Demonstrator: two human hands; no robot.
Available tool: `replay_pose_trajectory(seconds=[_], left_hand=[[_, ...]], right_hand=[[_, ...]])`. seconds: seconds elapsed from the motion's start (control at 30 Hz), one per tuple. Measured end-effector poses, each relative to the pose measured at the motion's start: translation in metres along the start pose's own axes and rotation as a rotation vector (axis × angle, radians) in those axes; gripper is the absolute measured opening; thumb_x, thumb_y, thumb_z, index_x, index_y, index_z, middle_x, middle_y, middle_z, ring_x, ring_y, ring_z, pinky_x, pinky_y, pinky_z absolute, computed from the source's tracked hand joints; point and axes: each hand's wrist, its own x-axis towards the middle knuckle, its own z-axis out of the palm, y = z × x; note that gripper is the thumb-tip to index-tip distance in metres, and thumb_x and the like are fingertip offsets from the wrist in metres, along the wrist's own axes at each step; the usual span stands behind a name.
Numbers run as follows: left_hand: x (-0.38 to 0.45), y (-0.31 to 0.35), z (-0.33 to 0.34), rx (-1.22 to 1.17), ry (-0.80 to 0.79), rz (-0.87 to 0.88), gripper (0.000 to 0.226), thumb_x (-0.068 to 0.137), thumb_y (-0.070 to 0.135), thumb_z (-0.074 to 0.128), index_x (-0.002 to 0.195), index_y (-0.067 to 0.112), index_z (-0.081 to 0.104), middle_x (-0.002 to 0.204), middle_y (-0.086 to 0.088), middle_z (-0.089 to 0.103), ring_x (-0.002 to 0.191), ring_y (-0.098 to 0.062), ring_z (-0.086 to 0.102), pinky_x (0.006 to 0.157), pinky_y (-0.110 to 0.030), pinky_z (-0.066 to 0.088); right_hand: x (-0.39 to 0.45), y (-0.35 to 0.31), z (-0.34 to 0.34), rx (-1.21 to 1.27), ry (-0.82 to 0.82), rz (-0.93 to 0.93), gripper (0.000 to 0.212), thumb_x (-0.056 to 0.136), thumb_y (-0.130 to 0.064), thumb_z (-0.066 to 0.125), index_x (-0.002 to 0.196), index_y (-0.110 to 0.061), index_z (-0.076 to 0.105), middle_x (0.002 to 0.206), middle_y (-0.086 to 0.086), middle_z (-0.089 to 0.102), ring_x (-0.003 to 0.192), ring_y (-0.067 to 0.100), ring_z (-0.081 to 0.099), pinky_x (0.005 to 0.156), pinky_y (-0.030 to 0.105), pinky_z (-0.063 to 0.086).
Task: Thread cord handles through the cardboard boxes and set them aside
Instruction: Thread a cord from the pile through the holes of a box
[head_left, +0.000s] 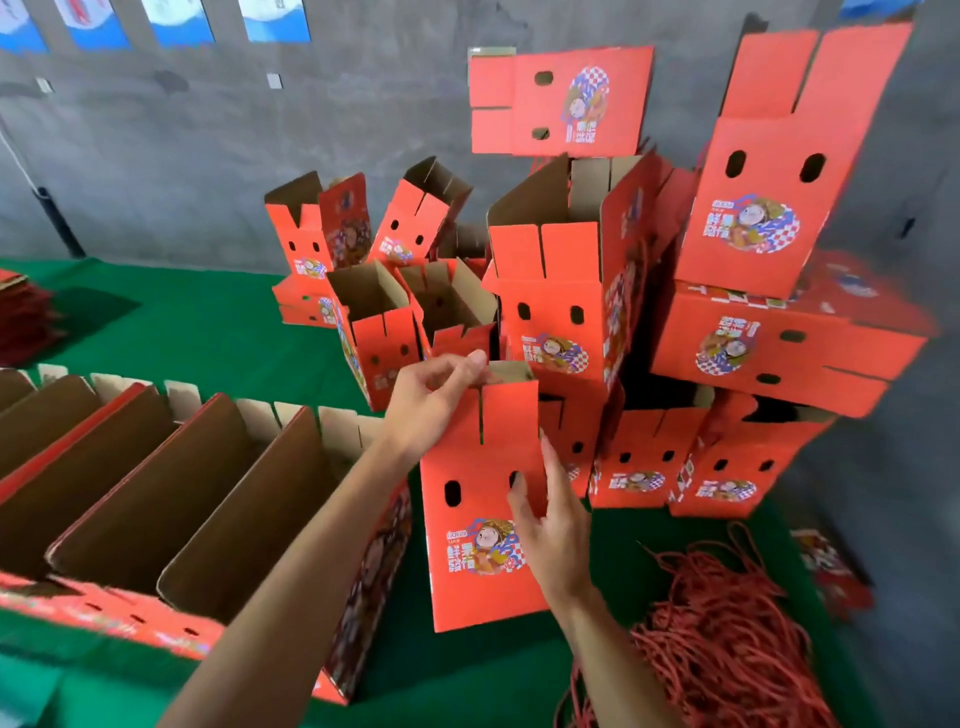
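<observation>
Red cardboard box stands upright before us, long axis vertical. Left hand pinches its top flap at eleven o'clock; right hand, fingers relaxed, touches the right handle hole. Red cords lie at four o'clock, nearer the right hand.

The red cardboard box at the front carried four large blue Chinese characters, apparently "鲜果臻福", beside a cartoon figure; a small white brand line above them was too blurred to read. The stacked red cardboard boxes behind bore the same print, likewise not sharply legible.
</observation>
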Motion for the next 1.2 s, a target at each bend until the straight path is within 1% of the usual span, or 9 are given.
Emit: replay_pose_trajectory(seconds=[0.17, 0.3, 0.4, 0.53, 0.63, 0.73, 0.87, 1.0, 1.2], left_hand=[[-0.014, -0.008, 0.011, 0.236, -0.221, 0.033, 0.028, 0.097, 0.037, 0.068, 0.083, 0.016, 0.079, 0.083, 0.007, 0.077, 0.078, 0.004, 0.064, 0.073, -0.02, 0.048], [-0.006, 0.004, 0.018, 0.616, -0.419, 0.019, 0.051, 0.09, 0.075, 0.05, 0.074, 0.031, 0.072, 0.072, 0.008, 0.071, 0.072, -0.001, 0.065, 0.072, -0.032, 0.049], [0.007, 0.002, 0.035, 0.972, -0.495, -0.171, 0.074, 0.088, 0.085, 0.034, 0.088, 0.018, 0.065, 0.087, -0.002, 0.069, 0.088, -0.023, 0.068, 0.085, -0.041, 0.053], [0.005, -0.014, 0.056, 0.615, -0.629, -0.612, 0.053, 0.094, 0.057, 0.057, 0.127, 0.016, 0.056, 0.119, -0.013, 0.061, 0.088, -0.037, 0.072, 0.065, -0.045, 0.065], [-0.003, -0.029, 0.059, 0.486, -0.683, -0.728, 0.043, 0.091, 0.033, 0.054, 0.129, 0.014, 0.059, 0.128, -0.018, 0.064, 0.083, -0.041, 0.076, 0.067, -0.048, 0.064], [-0.017, -0.047, 0.063, 0.375, -0.656, -0.779, 0.045, 0.089, 0.024, 0.047, 0.131, 0.013, 0.06, 0.121, -0.018, 0.07, 0.088, -0.04, 0.076, 0.069, -0.05, 0.065], [-0.028, -0.061, 0.068, 0.276, -0.493, -0.775, 0.041, 0.095, 0.015, 0.038, 0.13, 0.008, 0.057, 0.108, -0.021, 0.073, 0.088, -0.042, 0.074, 0.061, -0.05, 0.064], [-0.029, -0.054, 0.068, 0.376, -0.584, -0.786, 0.035, 0.1, 0.016, 0.038, 0.124, 0.004, 0.06, 0.105, -0.023, 0.074, 0.08, -0.042, 0.076, 0.064, -0.05, 0.064], [-0.042, -0.042, 0.069, 0.491, -0.821, -0.897, 0.029, 0.101, 0.007, 0.044, 0.127, 0.0, 0.056, 0.111, -0.025, 0.071, 0.084, -0.042, 0.076, 0.071, -0.051, 0.064]], right_hand=[[-0.044, 0.009, -0.003, -0.06, -0.019, 0.085, 0.055, 0.107, -0.043, 0.047, 0.157, -0.023, 0.037, 0.157, -0.002, 0.048, 0.141, 0.01, 0.05, 0.11, 0.023, 0.046], [-0.067, 0.014, -0.007, -0.122, -0.024, 0.034, 0.049, 0.103, -0.046, 0.052, 0.139, -0.015, 0.042, 0.129, 0.008, 0.062, 0.105, 0.023, 0.07, 0.08, 0.035, 0.06], [-0.086, 0.009, -0.005, -0.175, -0.123, 0.048, 0.046, 0.1, -0.057, 0.052, 0.125, -0.019, 0.043, 0.114, 0.005, 0.064, 0.085, 0.025, 0.072, 0.065, 0.036, 0.058], [-0.108, 0.011, -0.004, -0.224, -0.21, 0.055, 0.046, 0.099, -0.061, 0.051, 0.116, -0.018, 0.048, 0.104, -0.007, 0.06, 0.078, 0.016, 0.066, 0.062, 0.028, 0.05], [-0.126, 0.021, -0.016, -0.285, -0.307, 0.061, 0.041, 0.101, -0.06, 0.046, 0.118, -0.023, 0.053, 0.084, -0.025, 0.046, 0.065, 0.008, 0.058, 0.057, 0.016, 0.04], [-0.147, 0.04, -0.031, -0.344, -0.38, 0.112, 0.025, 0.106, -0.046, 0.044, 0.116, -0.027, 0.058, 0.079, -0.021, 0.056, 0.062, 0.009, 0.062, 0.054, 0.022, 0.043], [-0.169, 0.072, -0.057, -0.63, -0.324, 0.404, 0.021, 0.104, -0.023, 0.056, 0.12, -0.016, 0.067, 0.115, 0.001, 0.071, 0.088, 0.027, 0.074, 0.068, 0.039, 0.056], [-0.177, 0.087, -0.081, -0.835, -0.584, 0.717, 0.034, 0.104, -0.039, 0.053, 0.132, -0.021, 0.059, 0.134, 0.003, 0.059, 0.109, 0.027, 0.069, 0.085, 0.037, 0.052], [-0.153, 0.088, -0.077, -0.825, -0.516, 0.985, 0.057, 0.095, -0.068, 0.054, 0.092, -0.012, 0.063, 0.084, 0.005, 0.069, 0.077, 0.026, 0.069, 0.063, 0.03, 0.053]])
